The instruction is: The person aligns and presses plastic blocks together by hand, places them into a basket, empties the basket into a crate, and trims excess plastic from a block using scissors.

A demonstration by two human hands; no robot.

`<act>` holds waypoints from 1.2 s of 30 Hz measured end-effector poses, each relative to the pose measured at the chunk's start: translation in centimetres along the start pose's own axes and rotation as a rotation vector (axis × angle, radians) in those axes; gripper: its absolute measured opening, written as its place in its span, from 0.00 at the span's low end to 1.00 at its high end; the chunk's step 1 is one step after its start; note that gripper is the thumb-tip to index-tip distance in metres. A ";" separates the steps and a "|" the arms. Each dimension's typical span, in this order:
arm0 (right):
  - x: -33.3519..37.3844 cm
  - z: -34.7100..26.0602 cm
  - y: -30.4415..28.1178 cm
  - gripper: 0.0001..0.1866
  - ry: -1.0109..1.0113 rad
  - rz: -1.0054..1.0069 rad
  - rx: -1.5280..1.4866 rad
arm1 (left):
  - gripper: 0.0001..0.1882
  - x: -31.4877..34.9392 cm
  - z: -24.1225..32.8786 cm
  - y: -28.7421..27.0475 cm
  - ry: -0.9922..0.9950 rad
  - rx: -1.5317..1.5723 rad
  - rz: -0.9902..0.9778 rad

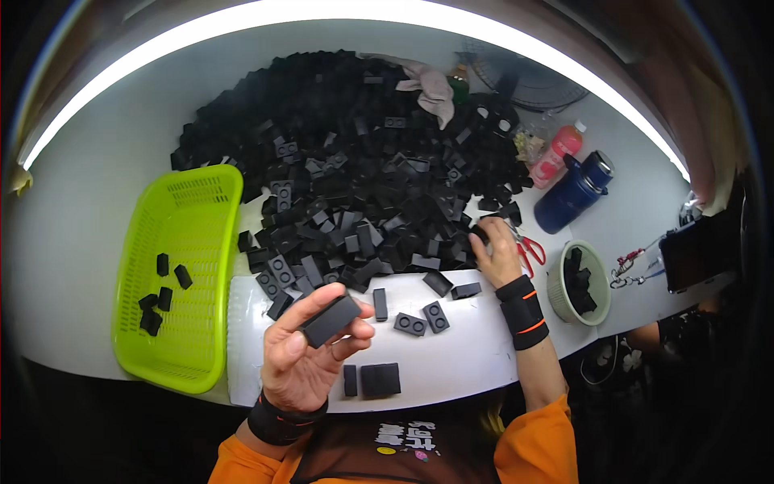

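My left hand [302,355] is raised over the near part of the white work surface, its thumb and fingers gripping a black block [332,320]. One smooth long face of that block shows. At the right edge of a large heap of black blocks [355,153], my right hand [498,254] has its fingers curled round a small black block [480,235], partly covered by the fingers. Several loose studded blocks [435,317] lie between my two hands. Close to my body, a larger black block [380,381] rests beside a narrow one [350,381].
A lime-green basket [230,274] with several blocks stands at the left. To the right are red-handled scissors [530,250], a pale round basket [556,294] of black pieces, a blue flask [564,198] and a pink bottle [556,153]. A cloth [431,93] lies on the heap; a fan [528,77] stands behind.
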State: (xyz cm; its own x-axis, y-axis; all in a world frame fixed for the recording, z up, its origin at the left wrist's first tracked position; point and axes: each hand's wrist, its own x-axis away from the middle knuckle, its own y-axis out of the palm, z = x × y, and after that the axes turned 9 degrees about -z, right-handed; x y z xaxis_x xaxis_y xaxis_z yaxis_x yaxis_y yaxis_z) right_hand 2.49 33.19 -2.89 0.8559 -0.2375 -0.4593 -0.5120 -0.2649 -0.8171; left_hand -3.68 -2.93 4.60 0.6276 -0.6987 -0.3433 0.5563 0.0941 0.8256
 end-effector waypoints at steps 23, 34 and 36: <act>1.5 4.3 -7.1 0.21 0.436 0.003 0.085 | 0.40 -2.1 -0.4 0.8 0.319 -1.016 -0.066; 4.3 -18.9 -8.3 0.36 -0.188 -0.082 -0.493 | 0.37 -1.7 -0.1 2.0 0.585 -1.577 -0.069; 4.2 -20.0 -7.7 0.38 -0.235 -0.072 -0.483 | 0.37 -1.6 0.0 2.2 0.585 -1.584 -0.098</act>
State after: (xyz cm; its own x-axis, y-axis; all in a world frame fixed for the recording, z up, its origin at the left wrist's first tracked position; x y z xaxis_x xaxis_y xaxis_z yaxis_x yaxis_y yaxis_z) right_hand 8.60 15.58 8.40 0.8548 -0.0019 -0.5190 -0.3791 -0.6852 -0.6219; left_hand -3.47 -1.64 7.00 0.4615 -0.4418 -0.7693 0.3347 0.8898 -0.3102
